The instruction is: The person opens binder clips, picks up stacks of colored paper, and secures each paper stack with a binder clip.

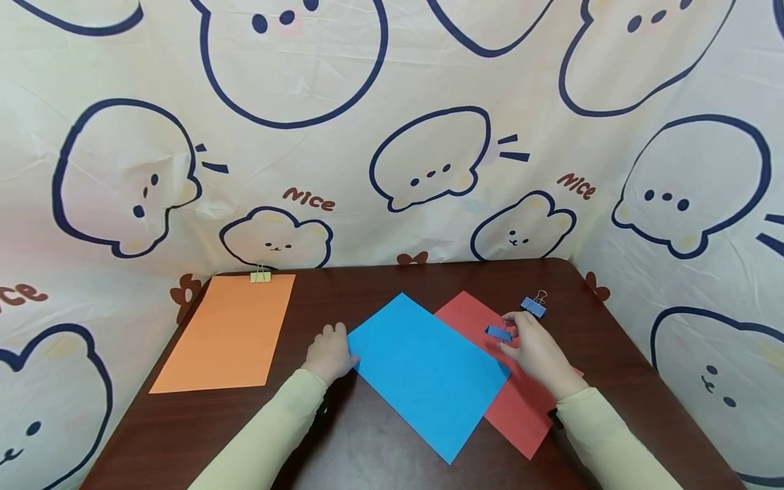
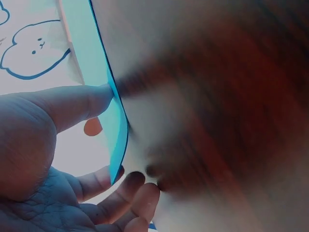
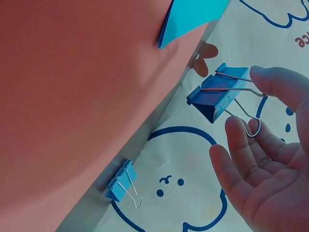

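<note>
A blue sheet of paper (image 1: 422, 374) lies slantwise over a red sheet of paper (image 1: 523, 412) on the dark brown table. My left hand (image 1: 329, 354) pinches the blue sheet at its left corner; in the left wrist view the thumb and index finger are on the slightly bent paper edge (image 2: 119, 128). Over the red sheet, my right hand (image 1: 540, 350) holds a blue binder clip (image 3: 217, 94) by its wire handles, thumb on one and fingers at the other. A second blue binder clip (image 1: 533, 307) lies on the table just beyond that hand.
At the table's left lies an orange sheet of paper (image 1: 223, 333), with a yellow binder clip (image 1: 260, 277) on its far edge. A cloth with cartoon bears (image 1: 343, 163) hangs behind the table (image 1: 361, 275) and along both sides.
</note>
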A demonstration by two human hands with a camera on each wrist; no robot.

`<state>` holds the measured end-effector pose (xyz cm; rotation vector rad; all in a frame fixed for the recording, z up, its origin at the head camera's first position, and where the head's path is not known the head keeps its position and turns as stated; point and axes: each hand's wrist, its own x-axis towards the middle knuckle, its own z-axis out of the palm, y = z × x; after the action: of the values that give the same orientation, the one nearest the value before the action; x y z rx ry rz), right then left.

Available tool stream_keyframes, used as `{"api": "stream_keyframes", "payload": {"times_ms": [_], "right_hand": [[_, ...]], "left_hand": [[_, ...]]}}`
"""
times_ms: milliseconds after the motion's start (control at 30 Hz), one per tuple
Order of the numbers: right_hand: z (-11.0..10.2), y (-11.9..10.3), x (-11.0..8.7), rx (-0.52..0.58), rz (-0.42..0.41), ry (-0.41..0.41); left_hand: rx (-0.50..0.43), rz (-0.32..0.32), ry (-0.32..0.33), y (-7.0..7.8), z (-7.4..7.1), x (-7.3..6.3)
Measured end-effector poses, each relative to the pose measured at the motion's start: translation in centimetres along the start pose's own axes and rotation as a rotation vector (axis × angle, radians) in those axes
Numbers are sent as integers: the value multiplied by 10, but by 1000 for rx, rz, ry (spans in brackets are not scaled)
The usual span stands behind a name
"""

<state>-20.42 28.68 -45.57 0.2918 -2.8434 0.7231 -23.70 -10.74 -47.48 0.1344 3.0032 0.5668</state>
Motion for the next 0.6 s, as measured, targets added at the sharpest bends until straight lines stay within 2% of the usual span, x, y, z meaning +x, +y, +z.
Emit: {"api": "stream_keyframes", "payload": {"times_ms": [167,300,467,600], "right_hand": [[-1,-1,0,-3,-6,3],[0,-2,0,-6,-13,7],[2,-2,1,-4,-18,2],[3,-3,1,-6,-20,1]], "left_hand": [[-26,5,12,0,4,3],[-63,34,23,3,8,2],[-49,91,46,7,12,1],[-44,106,64,8,14,1]]}}
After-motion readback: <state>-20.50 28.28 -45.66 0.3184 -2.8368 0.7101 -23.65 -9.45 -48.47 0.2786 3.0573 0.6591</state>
